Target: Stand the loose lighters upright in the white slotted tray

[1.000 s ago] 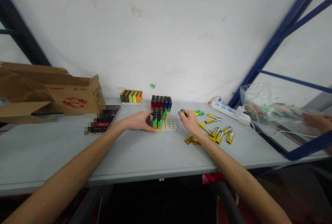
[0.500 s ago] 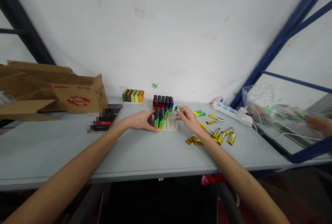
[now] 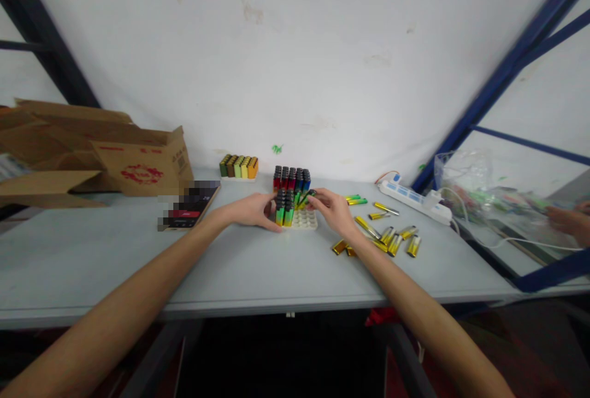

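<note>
A white holed tray [image 3: 305, 220] on the grey table carries upright green-yellow lighters [image 3: 284, 210] with black tops on its left side. My left hand [image 3: 258, 210] is curved around the left side of these lighters, thumb at the front, fingers partly hidden behind them. My right hand [image 3: 330, 209] pinches a tilted green lighter [image 3: 306, 196] over the tray's right part. Red and blue lighters [image 3: 292, 178] stand just behind. Loose gold lighters [image 3: 394, 243] lie to the right, with a few green ones [image 3: 356, 200] further back.
Against the wall stands another tray of lighters [image 3: 238, 167]. Cardboard boxes [image 3: 142, 167] and a dark partly pixelated device [image 3: 193, 204] are at the left. A white power strip [image 3: 415, 201] lies at the right, near a blue frame [image 3: 488, 91]. Another person's hand [image 3: 569, 221] shows beyond it.
My right hand has brought the green lighter left and down toward the tray, tilting it. My left hand stays beside the standing lighters. The view has shifted slightly.
</note>
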`<state>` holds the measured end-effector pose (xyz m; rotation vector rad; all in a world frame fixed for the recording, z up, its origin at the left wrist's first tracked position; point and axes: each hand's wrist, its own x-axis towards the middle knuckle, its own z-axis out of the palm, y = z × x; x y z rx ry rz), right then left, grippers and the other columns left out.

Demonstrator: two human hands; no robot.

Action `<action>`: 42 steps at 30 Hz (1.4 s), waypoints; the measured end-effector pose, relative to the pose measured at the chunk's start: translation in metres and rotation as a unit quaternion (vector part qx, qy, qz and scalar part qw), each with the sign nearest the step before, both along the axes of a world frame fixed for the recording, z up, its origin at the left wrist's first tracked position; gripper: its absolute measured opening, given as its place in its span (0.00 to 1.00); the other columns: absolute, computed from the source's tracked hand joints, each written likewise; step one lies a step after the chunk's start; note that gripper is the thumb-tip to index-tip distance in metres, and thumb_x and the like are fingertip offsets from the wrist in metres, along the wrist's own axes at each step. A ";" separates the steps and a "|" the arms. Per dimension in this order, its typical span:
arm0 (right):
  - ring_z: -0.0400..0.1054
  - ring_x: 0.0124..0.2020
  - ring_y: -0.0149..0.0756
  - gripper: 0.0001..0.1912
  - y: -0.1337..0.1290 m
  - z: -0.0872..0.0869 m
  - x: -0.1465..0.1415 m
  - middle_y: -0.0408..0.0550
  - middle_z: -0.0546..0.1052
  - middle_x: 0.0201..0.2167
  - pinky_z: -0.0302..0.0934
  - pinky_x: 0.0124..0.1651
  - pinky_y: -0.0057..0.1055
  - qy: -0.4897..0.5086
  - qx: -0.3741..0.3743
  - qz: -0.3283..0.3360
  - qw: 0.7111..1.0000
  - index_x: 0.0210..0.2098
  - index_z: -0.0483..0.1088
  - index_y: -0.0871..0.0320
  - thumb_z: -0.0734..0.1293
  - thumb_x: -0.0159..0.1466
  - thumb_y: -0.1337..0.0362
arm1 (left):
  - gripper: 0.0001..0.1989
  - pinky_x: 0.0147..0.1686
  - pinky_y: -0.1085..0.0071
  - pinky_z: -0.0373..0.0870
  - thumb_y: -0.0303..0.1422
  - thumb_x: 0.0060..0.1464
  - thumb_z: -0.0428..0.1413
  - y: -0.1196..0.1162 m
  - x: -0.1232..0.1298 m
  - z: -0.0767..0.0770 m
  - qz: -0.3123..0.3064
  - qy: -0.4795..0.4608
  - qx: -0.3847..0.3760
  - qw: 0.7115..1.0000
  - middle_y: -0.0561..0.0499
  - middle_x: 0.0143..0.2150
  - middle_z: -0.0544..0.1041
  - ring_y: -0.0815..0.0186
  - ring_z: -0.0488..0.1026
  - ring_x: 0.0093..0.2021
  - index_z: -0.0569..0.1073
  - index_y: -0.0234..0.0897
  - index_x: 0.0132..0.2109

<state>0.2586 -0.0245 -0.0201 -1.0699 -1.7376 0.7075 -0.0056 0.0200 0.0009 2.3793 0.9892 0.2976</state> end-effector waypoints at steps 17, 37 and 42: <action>0.71 0.41 0.39 0.11 0.003 0.004 -0.012 0.51 0.77 0.43 0.64 0.48 0.35 -0.290 0.102 0.012 0.951 0.52 0.66 0.56 0.57 0.74 0.62 | 0.34 0.31 0.70 0.63 0.55 0.39 0.66 0.000 0.000 0.000 0.008 0.005 0.005 1.000 0.55 0.30 0.74 0.63 0.71 0.30 0.70 0.39 0.48; 0.73 0.39 0.41 0.14 -0.002 0.013 -0.021 0.54 0.79 0.40 0.59 0.43 0.32 -0.459 0.088 -0.074 0.881 0.44 0.73 0.59 0.62 0.73 0.56 | 0.36 0.31 0.69 0.65 0.56 0.40 0.66 0.001 0.000 -0.001 0.013 0.020 0.013 1.000 0.53 0.33 0.76 0.61 0.73 0.32 0.69 0.38 0.49; 0.72 0.37 0.36 0.15 -0.005 0.023 0.002 0.51 0.78 0.39 0.59 0.43 0.31 -0.434 0.089 -0.067 0.894 0.45 0.74 0.58 0.62 0.73 0.54 | 0.38 0.30 0.70 0.65 0.58 0.42 0.65 0.002 -0.001 -0.002 0.006 0.027 0.014 1.000 0.53 0.34 0.76 0.61 0.73 0.32 0.68 0.38 0.52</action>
